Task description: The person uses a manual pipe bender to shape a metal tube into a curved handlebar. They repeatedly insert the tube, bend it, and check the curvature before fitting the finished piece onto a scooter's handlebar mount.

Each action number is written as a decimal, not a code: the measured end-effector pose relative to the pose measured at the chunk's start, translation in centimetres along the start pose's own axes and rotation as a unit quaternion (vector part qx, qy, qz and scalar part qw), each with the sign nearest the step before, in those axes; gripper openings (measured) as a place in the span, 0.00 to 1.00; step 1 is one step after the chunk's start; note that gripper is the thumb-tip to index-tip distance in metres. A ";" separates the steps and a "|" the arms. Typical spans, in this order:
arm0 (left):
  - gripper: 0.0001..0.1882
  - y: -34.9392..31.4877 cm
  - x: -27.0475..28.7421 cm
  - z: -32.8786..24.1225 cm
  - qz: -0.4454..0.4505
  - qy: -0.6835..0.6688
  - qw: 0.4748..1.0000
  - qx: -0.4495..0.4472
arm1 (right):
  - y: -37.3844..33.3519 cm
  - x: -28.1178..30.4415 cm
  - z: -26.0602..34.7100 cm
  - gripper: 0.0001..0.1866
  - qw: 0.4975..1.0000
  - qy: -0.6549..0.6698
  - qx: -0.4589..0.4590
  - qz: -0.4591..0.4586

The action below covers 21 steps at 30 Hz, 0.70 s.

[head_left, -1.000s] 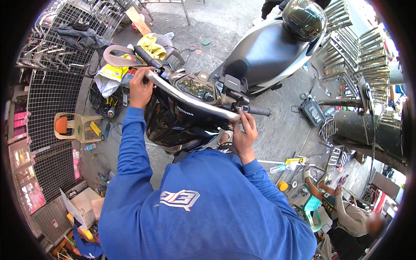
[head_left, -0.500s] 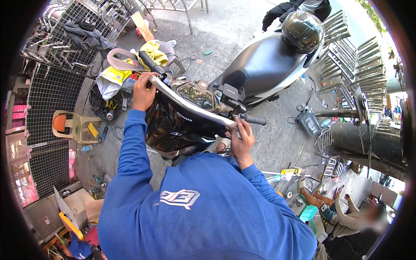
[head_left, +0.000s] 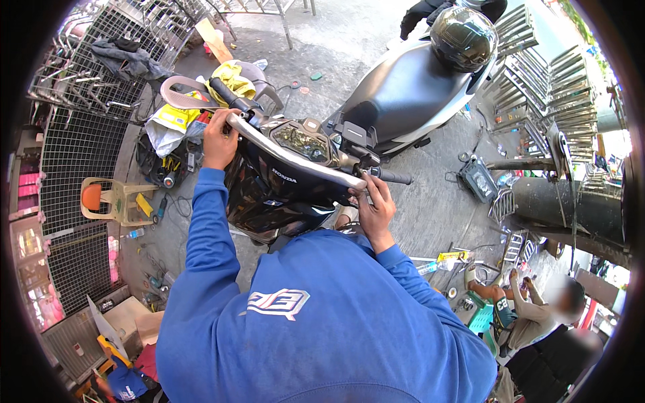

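A curved silver metal bar lies across the front of a black scooter, just ahead of its instrument panel. With fingers and thumb closed, my left hand grips the bar's left end, near the left handlebar grip. At the other end, below the right handlebar grip, my right hand pinches the bar's tip. Its fingers partly cover that tip, so any small fastener there is hidden. A tan oval loop sticks out beside the left grip.
Behind the handlebars stretches the scooter's seat, with a dark helmet on its rear. Metal racks stand at the far right. A beige chair and wire mesh are at left. A person sits at lower right near scattered tools.
The view has shifted slightly, and the scooter sits a little higher and further left in it. Both hands stay at the bar's ends. The seated person at lower right has shifted posture.
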<state>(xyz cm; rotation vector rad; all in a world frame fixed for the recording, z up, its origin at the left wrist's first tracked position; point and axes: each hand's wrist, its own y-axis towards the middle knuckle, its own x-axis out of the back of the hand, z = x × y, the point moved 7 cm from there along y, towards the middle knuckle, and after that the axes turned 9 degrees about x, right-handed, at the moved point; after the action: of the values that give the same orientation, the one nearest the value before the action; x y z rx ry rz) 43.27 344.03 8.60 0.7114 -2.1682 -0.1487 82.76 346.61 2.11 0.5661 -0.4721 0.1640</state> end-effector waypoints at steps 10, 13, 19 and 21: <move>0.15 0.0 0.0 0.0 0.003 -0.004 1.000 0.011 | 0.0 -0.1 -0.1 0.23 1.000 0.023 0.003 0.002; 0.15 -0.1 0.0 0.1 0.000 -0.016 1.000 0.002 | -0.1 0.1 0.3 0.23 1.000 -0.006 0.030 -0.002; 0.15 -0.2 -0.2 0.9 0.014 -0.036 0.999 0.021 | -0.2 0.0 0.4 0.23 0.999 -0.006 0.037 -0.009; 0.15 -0.2 -0.3 1.4 0.021 -0.052 0.998 0.043 | -0.2 0.1 0.7 0.22 0.998 -0.017 0.053 -0.015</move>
<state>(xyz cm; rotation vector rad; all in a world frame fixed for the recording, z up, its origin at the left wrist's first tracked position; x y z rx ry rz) 42.45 343.85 7.47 0.7201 -2.2982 -0.0719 82.61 346.12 2.55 0.6796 -0.4886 0.1508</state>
